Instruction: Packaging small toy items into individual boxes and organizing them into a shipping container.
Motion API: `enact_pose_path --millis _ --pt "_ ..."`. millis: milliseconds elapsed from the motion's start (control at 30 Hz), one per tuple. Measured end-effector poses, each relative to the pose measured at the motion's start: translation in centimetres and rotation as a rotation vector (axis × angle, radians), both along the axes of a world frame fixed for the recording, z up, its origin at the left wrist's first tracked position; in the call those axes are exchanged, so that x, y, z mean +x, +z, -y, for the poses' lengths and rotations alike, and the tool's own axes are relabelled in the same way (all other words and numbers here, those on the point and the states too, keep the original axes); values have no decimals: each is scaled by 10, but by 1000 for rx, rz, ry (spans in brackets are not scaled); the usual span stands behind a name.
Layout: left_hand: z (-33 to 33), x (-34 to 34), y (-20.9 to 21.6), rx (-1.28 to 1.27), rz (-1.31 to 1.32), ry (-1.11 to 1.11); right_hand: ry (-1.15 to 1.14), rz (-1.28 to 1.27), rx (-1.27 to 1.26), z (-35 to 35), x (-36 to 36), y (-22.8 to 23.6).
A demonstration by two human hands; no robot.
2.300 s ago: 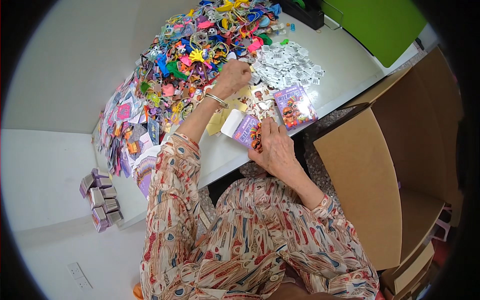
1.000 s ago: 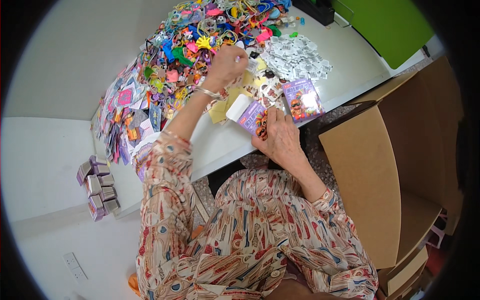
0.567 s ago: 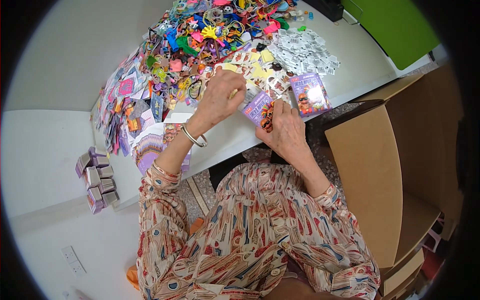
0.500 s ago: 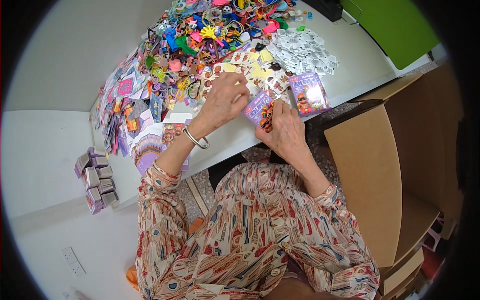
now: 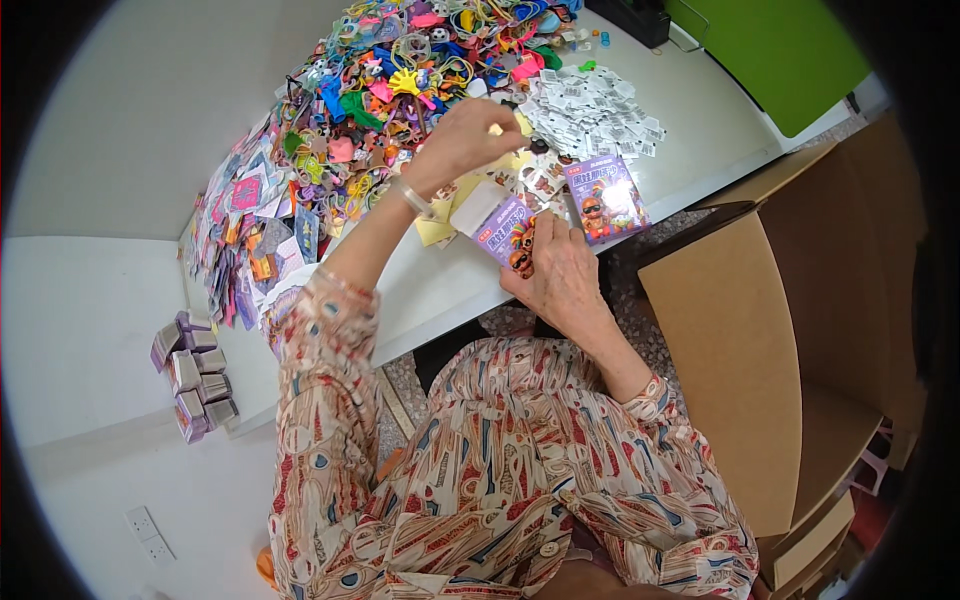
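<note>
Right hand [image 5: 565, 275]: you pinch the small purple box [image 5: 500, 222] at the desk's [image 5: 450, 290] near edge.
Left hand [image 5: 462, 140]: fingers pressed on a small yellow piece, above the toy pile [image 5: 400, 90].
Handling: box probably light, crushable; grip its side edges.

Worktable layout seen from above
Heap of small plastic toys [image 5: 400, 90] lies behind the purple printed box [image 5: 503, 228]; large cardboard carton [image 5: 800, 330] stands right of the white table [image 5: 130, 110].

toy heap [image 5: 400, 90] on table [image 5: 700, 130] | label pile [image 5: 595, 110] beside | purple boxes [image 5: 190, 375] stacked left | carton [image 5: 790, 330] right | green panel [image 5: 770, 45] far
</note>
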State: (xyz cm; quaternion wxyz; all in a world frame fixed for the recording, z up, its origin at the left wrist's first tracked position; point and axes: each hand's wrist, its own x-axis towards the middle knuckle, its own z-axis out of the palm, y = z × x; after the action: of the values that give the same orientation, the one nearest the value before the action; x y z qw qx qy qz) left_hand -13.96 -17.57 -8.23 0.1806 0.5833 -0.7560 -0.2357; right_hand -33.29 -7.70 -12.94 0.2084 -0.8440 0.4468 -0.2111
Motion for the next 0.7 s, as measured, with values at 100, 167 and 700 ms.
enact_pose_path --millis 100,167,700 --pt "23 -16 -22 -49 231 67 0 1 -4 0 1 -1" --pt "30 -23 -46 -100 361 53 -12 9 -9 0 -1 -1" --pt "-29 30 13 -79 -460 252 3 29 30 4 2 -2"
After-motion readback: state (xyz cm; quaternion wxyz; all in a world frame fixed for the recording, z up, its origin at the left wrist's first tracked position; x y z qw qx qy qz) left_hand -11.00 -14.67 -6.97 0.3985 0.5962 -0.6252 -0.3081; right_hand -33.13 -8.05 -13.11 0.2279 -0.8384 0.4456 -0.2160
